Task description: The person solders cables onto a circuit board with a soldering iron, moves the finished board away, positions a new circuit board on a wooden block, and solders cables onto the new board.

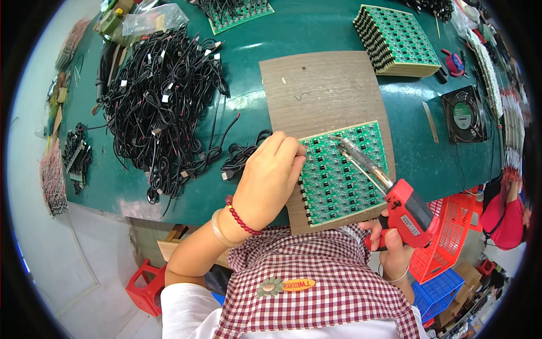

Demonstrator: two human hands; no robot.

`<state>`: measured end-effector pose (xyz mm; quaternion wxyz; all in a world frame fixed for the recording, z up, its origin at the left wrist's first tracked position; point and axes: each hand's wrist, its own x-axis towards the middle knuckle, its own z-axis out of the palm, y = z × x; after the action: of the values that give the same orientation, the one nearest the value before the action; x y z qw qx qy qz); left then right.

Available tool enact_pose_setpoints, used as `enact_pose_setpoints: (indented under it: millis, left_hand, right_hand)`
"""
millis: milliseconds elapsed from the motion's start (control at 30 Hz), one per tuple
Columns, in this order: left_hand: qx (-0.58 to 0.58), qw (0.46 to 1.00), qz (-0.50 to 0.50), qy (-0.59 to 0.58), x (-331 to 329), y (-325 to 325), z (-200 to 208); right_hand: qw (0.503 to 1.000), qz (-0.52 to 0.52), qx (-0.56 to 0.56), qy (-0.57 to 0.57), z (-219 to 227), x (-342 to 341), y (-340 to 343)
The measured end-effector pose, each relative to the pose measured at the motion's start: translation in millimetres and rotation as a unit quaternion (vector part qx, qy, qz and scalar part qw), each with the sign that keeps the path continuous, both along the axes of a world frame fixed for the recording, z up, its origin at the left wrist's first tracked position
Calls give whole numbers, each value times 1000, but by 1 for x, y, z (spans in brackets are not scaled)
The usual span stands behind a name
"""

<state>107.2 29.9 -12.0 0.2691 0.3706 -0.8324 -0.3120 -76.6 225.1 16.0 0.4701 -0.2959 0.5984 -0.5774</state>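
Observation:
A green circuit board panel (343, 169) with rows of small black parts lies on a brown wooden board (322, 85) in front of me. At the panel's upper left corner my left hand (270, 169) is closed in a pinch, and its fingers hide whatever lies between them. My right hand (392, 248) grips a red and black soldering gun (409, 214) from the right side. The gun's metal tip reaches over the panel's top rows; whether it touches cannot be told. Beside my left hand lies a coiled black cable (243, 158).
A large heap of black cables (164, 107) covers the left of the green table (243, 68). Stacked circuit panels (398, 42) stand at the back right. A black fan (464, 114) sits at the right, above a red crate (446, 234). A red stool (147, 287) stands at lower left.

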Motion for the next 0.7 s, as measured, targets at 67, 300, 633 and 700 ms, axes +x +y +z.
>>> enact_pose_setpoints:
  millis: [67, 300, 633, 700]
  left_hand:
    - [-3, 1000, 12, -3, -4, 1, 1]
    - [-68, 996, 53, -16, -11, 4, -6]
    - [-49, 998, 40, -16, -8, -1, -2]
    - [-17, 999, 42, -4, -7, -1, -3]
  right_hand:
    - [999, 14, 29, 25, 2, 1, 1]
    - [997, 54, 58, -7, 2, 0, -1]
    - [994, 73, 77, 15, -4, -3, 5]
    - [994, 71, 81, 32, -3, 0, 2]
